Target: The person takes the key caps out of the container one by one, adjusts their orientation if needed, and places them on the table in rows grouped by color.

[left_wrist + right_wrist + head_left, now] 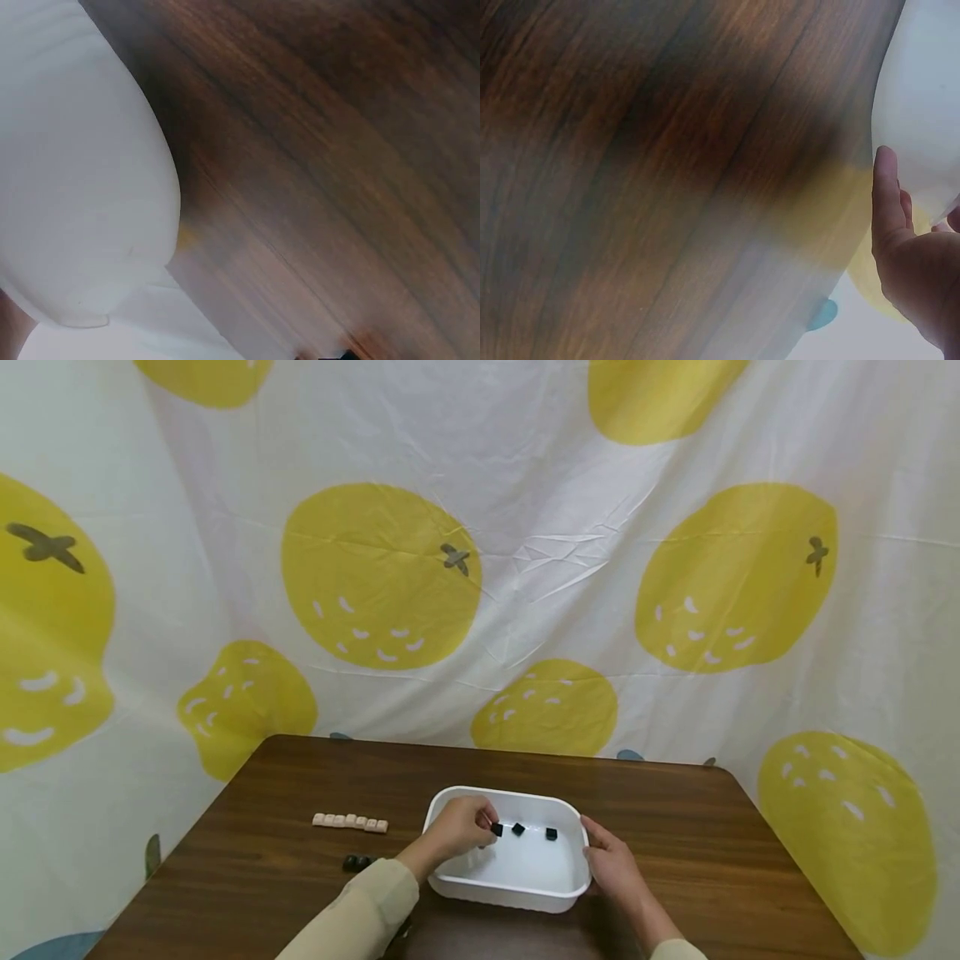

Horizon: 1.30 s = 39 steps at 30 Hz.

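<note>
A white rectangular tray point(517, 897) sits on the wooden table, with small black keycap-like blocks point(551, 834) on its floor. Reaching over the tray's left side, my left hand point(459, 823) pinches another small black block point(497, 830) between thumb and fingertips. At the right end, my right hand point(617, 865) holds the tray's rim and outer wall; one extended finger point(886, 191) lies along that wall in the right wrist view. The left wrist view has the tray's outer side point(82, 172), but the left hand's fingers are out of sight there.
A row of several pale, keycap-like pieces point(350, 822) lies left of the tray. Closer to me are dark rounded pieces point(358, 862), partly hidden by the left sleeve point(367, 906). Behind the wooden table point(675, 810) hangs a fruit-patterned curtain point(540, 568).
</note>
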Each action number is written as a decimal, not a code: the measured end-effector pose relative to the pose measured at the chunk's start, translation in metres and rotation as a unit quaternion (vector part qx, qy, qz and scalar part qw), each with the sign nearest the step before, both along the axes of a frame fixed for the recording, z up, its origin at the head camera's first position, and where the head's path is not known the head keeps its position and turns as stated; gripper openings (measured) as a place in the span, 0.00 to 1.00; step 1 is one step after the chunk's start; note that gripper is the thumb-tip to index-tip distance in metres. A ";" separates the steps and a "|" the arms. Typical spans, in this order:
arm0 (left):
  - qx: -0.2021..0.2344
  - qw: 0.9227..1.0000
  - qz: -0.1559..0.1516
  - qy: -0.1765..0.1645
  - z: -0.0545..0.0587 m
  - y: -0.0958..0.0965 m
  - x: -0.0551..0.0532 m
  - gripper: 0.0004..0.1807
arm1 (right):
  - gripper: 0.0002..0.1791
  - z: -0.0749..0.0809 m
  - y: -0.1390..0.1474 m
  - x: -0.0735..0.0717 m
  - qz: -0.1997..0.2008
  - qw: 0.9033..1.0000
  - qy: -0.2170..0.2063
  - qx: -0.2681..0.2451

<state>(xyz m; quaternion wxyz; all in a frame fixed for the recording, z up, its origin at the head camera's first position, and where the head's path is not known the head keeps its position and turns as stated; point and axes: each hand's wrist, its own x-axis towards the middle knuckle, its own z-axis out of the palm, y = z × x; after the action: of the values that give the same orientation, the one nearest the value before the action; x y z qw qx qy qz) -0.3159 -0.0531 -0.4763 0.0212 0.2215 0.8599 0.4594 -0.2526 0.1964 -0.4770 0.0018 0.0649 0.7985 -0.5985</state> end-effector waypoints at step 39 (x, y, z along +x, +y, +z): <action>0.089 0.994 0.046 -0.049 0.008 -0.018 0.003 0.15 | 0.29 0.003 -0.001 0.000 0.008 1.000 -0.017 0.005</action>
<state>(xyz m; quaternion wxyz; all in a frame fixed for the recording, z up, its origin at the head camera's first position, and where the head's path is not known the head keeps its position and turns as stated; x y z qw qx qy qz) -0.3124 -0.0707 -0.4687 0.0220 0.1596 0.8230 0.5448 -0.2528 0.1954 -0.4737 0.0196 0.0684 0.8020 -0.5930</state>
